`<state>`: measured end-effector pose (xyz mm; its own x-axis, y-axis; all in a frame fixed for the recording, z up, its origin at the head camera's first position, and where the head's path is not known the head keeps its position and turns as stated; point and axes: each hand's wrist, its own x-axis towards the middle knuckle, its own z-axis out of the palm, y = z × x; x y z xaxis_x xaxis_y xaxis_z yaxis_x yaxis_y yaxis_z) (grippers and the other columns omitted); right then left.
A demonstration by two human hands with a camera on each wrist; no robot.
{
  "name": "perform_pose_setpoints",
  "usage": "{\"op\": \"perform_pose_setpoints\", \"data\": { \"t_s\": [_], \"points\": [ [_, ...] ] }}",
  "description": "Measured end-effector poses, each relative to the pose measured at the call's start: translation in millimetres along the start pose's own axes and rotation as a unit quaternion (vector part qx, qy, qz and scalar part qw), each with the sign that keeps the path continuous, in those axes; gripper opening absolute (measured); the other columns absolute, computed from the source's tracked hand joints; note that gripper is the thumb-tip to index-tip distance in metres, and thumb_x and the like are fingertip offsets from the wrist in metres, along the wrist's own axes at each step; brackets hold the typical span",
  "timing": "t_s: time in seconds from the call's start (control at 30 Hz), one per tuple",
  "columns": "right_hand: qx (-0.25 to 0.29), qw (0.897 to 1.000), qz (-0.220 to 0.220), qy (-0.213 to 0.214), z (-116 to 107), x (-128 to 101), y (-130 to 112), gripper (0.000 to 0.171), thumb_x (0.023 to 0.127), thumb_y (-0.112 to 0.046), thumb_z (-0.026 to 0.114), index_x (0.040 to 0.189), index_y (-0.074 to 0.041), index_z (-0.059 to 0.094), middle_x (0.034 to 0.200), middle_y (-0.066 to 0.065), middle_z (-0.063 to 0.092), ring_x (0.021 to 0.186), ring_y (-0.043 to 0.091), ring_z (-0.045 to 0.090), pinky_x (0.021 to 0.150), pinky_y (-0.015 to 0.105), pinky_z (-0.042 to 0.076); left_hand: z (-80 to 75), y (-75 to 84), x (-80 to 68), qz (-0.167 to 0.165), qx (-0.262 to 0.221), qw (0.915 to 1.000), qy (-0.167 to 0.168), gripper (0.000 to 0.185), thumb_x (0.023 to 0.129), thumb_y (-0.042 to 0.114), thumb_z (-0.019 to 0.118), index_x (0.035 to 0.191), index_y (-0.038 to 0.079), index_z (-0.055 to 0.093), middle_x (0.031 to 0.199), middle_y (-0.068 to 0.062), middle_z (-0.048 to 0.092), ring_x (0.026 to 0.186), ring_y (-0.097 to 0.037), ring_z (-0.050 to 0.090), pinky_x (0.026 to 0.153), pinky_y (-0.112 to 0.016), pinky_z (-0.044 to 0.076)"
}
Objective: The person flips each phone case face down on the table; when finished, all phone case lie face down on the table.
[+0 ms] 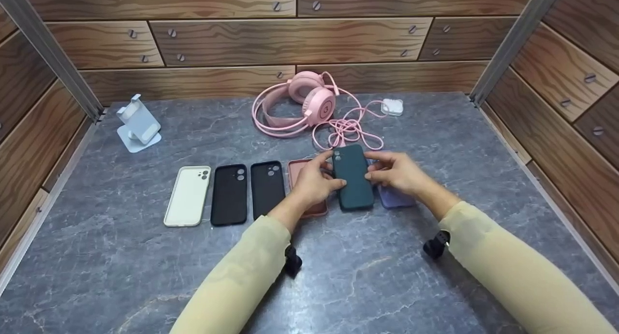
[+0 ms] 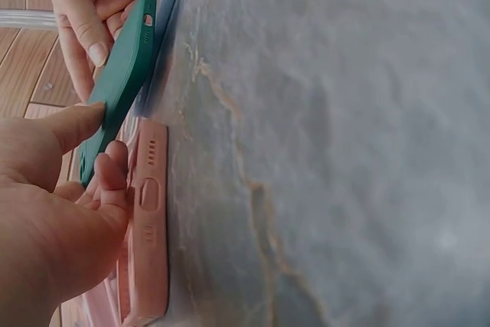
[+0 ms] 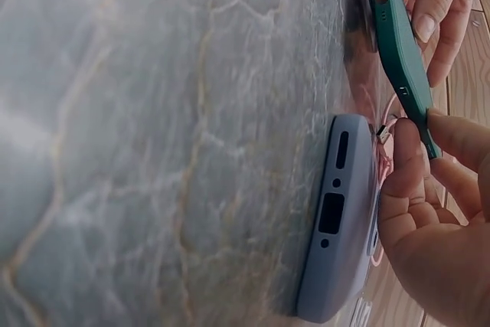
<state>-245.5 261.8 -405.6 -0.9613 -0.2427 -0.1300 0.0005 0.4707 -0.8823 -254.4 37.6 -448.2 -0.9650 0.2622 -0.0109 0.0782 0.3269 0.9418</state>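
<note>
Both hands hold a dark green phone case just above the grey marbled table. My left hand pinches its left edge, thumb on top. My right hand grips its right edge. In the left wrist view the green case is tilted off the surface above a pink case lying flat. In the right wrist view the green case hangs over a lilac case on the table. The pink case and lilac case are partly hidden under my hands.
A row of cases lies to the left: a white one and two black ones. Behind are pink headphones with a coiled cable, a small white charger and a light blue phone stand. Wooden walls enclose the table.
</note>
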Motion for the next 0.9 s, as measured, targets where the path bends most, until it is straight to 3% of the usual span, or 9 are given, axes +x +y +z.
{"op": "perform_pose_setpoints", "data": {
  "t_s": [0.27, 0.47, 0.9],
  "points": [
    [-0.004, 1.0, -0.01, 0.0, -0.1, 17.1, 29.3, 0.061, 0.085, -0.007, 0.074, 0.141, -0.003, 0.05, 0.106, 0.021, 0.066, 0.079, 0.018, 0.067, 0.06, 0.026, 0.051, 1.4, -2.9, 0.1, 0.005, 0.032, 0.9995, 0.003, 0.079, 0.078, 0.011, 0.082, 0.147, 0.011, 0.043, 0.11, -0.008, 0.059, 0.085, -0.015, 0.06, 0.069, -0.026, 0.052],
    [-0.003, 1.0, -0.029, -0.007, -0.6, 18.6, 33.6, 0.061, 0.084, -0.005, 0.075, 0.139, 0.001, 0.051, 0.102, 0.019, 0.066, 0.083, 0.016, 0.066, 0.072, 0.028, 0.055, 1.6, -1.0, 0.3, -0.002, 0.057, 0.9984, -0.005, 0.079, 0.079, 0.014, 0.081, 0.147, 0.011, 0.042, 0.112, -0.006, 0.059, 0.088, -0.014, 0.057, 0.072, -0.026, 0.05],
    [-0.009, 0.999, -0.027, -0.021, -1.1, 19.1, 37.5, 0.062, 0.082, -0.004, 0.076, 0.139, 0.001, 0.051, 0.103, 0.02, 0.065, 0.089, 0.016, 0.063, 0.077, 0.026, 0.054, 1.6, -1.4, 1.0, -0.011, 0.076, 0.9968, -0.023, 0.077, 0.08, 0.016, 0.081, 0.146, 0.009, 0.043, 0.11, -0.005, 0.058, 0.089, -0.014, 0.058, 0.073, -0.027, 0.051]
  ]
}}
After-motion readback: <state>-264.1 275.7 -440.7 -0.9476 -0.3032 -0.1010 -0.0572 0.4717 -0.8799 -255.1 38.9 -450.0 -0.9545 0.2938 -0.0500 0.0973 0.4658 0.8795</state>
